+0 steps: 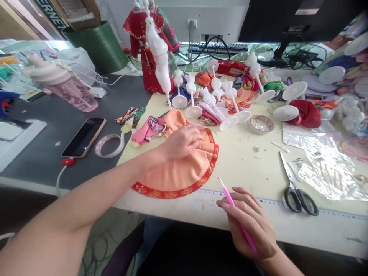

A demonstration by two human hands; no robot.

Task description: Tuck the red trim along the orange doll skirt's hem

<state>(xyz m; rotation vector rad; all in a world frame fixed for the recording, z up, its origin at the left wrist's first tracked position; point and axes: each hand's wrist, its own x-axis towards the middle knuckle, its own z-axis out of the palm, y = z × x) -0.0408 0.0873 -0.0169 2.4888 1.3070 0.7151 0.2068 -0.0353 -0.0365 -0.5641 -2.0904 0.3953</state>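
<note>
My left hand [181, 143] lies on the gathered top of a peach fabric doll skirt [178, 178], which has a red embroidered border and spreads in a half circle on the cream board. Its fingers hold the cloth folds together. Pink and patterned scraps [152, 130] lie just beyond the hand. Near the table's front edge, my right hand [247, 222] grips a slim pink-handled tool [232, 209] with a fine metal tip. The tip points up and away, not touching the skirt.
White doll-form stands [191, 86] and fabric pieces crowd the far board, beside a dressed red doll [149, 50]. A smartphone [83, 137] and tape roll [109, 146] lie left; black-handled scissors [299, 199] and clear plastic [324, 165] lie right. A ruler strip runs along the front edge.
</note>
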